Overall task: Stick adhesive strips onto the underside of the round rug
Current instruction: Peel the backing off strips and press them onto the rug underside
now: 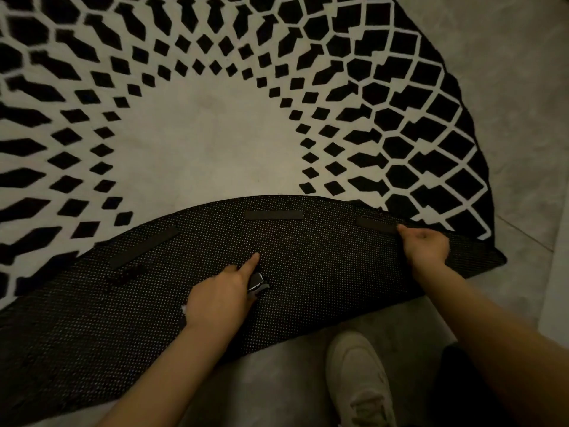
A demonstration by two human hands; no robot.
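The round black-and-white rug (215,143) lies on the floor with its near edge folded over, showing the dark dotted underside (308,260). Three dark adhesive strips are on that underside: a left strip (144,246), a middle strip (274,215) and a right strip (377,224). My right hand (426,246) has its fingers curled, and its fingertip touches the end of the right strip. My left hand (221,295) rests on the underside with the index finger pointing out and pressing down, while its curled fingers hold a small black-and-white bundle (257,282), maybe peeled backing.
Grey tiled floor (523,87) surrounds the rug on the right and below. My pale shoe (357,377) stands just in front of the folded edge. A small dark scrap (126,274) lies on the underside below the left strip.
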